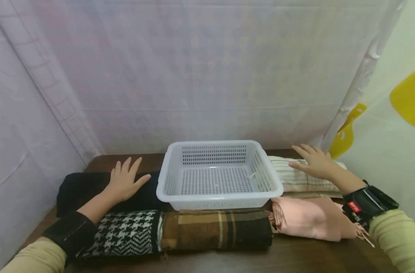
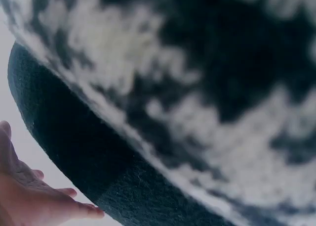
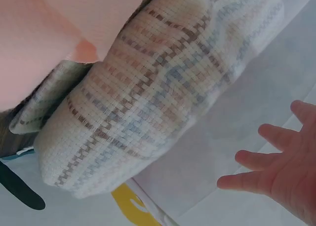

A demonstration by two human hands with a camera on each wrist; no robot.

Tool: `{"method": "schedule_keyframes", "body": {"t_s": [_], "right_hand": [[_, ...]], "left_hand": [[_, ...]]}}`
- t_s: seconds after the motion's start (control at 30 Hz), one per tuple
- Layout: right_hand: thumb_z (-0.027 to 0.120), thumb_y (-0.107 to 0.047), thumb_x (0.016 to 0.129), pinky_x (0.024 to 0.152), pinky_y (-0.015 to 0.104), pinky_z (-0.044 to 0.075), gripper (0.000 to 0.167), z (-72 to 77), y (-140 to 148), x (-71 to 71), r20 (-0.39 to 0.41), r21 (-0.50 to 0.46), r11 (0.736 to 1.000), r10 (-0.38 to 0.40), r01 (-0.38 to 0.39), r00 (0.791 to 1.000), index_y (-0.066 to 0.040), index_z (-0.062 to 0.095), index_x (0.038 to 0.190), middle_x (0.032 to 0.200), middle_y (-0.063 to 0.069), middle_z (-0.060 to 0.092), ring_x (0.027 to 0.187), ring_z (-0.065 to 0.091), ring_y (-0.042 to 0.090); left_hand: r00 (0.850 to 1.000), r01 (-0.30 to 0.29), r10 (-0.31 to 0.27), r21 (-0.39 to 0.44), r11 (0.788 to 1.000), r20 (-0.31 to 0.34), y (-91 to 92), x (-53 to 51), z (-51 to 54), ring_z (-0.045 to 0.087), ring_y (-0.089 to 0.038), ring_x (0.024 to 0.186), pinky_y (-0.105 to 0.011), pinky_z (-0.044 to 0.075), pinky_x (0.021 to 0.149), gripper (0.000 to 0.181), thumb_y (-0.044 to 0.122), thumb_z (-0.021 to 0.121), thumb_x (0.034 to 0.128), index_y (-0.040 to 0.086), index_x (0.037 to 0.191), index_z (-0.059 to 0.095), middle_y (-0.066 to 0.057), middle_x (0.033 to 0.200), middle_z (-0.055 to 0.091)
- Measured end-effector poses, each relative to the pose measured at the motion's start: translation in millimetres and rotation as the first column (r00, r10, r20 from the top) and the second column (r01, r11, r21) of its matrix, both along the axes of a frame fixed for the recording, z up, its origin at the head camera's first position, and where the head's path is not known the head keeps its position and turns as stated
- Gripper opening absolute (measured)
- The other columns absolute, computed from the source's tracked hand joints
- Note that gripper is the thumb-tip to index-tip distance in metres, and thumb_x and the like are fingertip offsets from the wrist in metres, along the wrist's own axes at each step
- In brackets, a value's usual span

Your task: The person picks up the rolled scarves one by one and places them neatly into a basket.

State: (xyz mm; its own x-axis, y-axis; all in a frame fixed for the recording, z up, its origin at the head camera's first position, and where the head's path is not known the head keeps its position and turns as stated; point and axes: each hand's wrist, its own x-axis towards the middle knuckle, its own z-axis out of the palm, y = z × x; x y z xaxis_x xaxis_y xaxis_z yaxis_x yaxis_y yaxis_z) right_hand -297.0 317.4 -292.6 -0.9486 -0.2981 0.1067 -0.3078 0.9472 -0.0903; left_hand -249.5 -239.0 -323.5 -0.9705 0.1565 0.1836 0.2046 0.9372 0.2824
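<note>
Hours are read from the white basket (image 1: 219, 197), twelve on its far side; entries run from near to far.

1. Table (image 1: 207, 261): dark brown, its bare near strip at six o'clock.
2. Sleeves (image 1: 36, 258): two, pale yellow, at eight and four, each meeting a black wristband (image 1: 369, 204) (the right one, I note, carries a red tag).
3. Brown plaid cloth (image 1: 200, 229): rolled, at six, just in front of the basket.
4. Houndstooth cloth (image 1: 129, 233): black and white, at eight, end to end with the plaid roll. My left wrist view gives it very close and blurred.
5. Pink cloth (image 1: 313, 218): folded, fringed, at four, just beside the other end of the plaid roll.
6. Left hand (image 1: 123, 182): at nine, fingers spread, thumb out towards the basket. It lies over the black cloth as I look down; whether they touch, I cannot tell.
7. Black cloth (image 1: 84, 187): a dark bundle at nine, beyond the houndstooth.
8. Basket, continued: between the two hands, slotted walls and floor showing, a small pale strip inside near the three o'clock wall.
9. Cream striped cloth (image 1: 292, 182): at three, beside the basket, behind the pink one.
10. Right hand (image 1: 316, 163): at three, fingers spread, partly across my sight of the cream cloth; contact I cannot tell.
11. Yellow shapes (image 1: 343, 136): two, towards two o'clock.
12. White sheet (image 1: 214, 83): hanging at twelve, behind the table.
</note>
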Motion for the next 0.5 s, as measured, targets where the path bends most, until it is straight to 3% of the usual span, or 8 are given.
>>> {"method": "schedule_keyframes", "body": {"t_s": [0.2, 0.33, 0.4, 0.5], "right_hand": [[0.041, -0.056, 0.090, 0.091, 0.076, 0.011, 0.075, -0.3, -1, -0.2, -0.012, 0.009, 1.000, 0.010, -0.010, 1.000, -0.009, 0.021, 0.145, 0.145, 0.029, 0.016, 0.125, 0.018, 0.055], [0.045, -0.053, 0.090, 0.091, 0.075, 0.013, 0.074, 7.3, -12, 6.9, -0.066, 0.012, 0.997, 0.078, -0.077, 0.995, -0.009, 0.023, 0.145, 0.145, 0.028, 0.019, 0.125, 0.020, 0.055], [0.049, -0.049, 0.089, 0.092, 0.074, 0.013, 0.072, 13.8, -23, 15.0, -0.105, 0.008, 0.991, 0.131, -0.131, 0.986, -0.008, 0.026, 0.144, 0.145, 0.027, 0.021, 0.126, 0.020, 0.054], [0.055, -0.044, 0.088, 0.095, 0.069, 0.020, 0.069, 21.6, -43, 29.3, -0.174, -0.004, 0.974, 0.220, -0.224, 0.960, -0.007, 0.031, 0.142, 0.144, 0.025, 0.026, 0.126, 0.025, 0.051]], "left_hand": [[1.000, -0.020, 0.020, -0.032, 0.999, 0.001, 0.8, 3.6, -0.6, 0.003, -0.062, 0.126, -0.070, 0.006, 0.098, 0.073, 0.051, 0.042, 0.0920, 0.004, 0.144, 0.021, -0.036, 0.143, 0.012], [1.000, -0.016, 0.016, -0.001, 1.000, -0.023, 6.7, 9.5, 3.8, 0.005, -0.061, 0.126, -0.069, 0.007, 0.099, 0.073, 0.052, 0.040, 0.0922, 0.004, 0.144, 0.021, -0.035, 0.143, 0.014], [0.999, 0.008, -0.007, 0.027, 1.000, -0.053, 13.7, 15.5, 6.2, 0.009, -0.059, 0.127, -0.068, 0.009, 0.100, 0.072, 0.050, 0.041, 0.0930, 0.002, 0.144, 0.022, -0.035, 0.142, 0.017], [0.987, 0.069, -0.057, 0.072, 0.995, -0.147, 30.2, 30.4, 8.0, 0.023, -0.052, 0.126, -0.065, 0.019, 0.100, 0.063, 0.040, 0.047, 0.0935, 0.000, 0.140, 0.031, -0.032, 0.139, 0.028]]}}
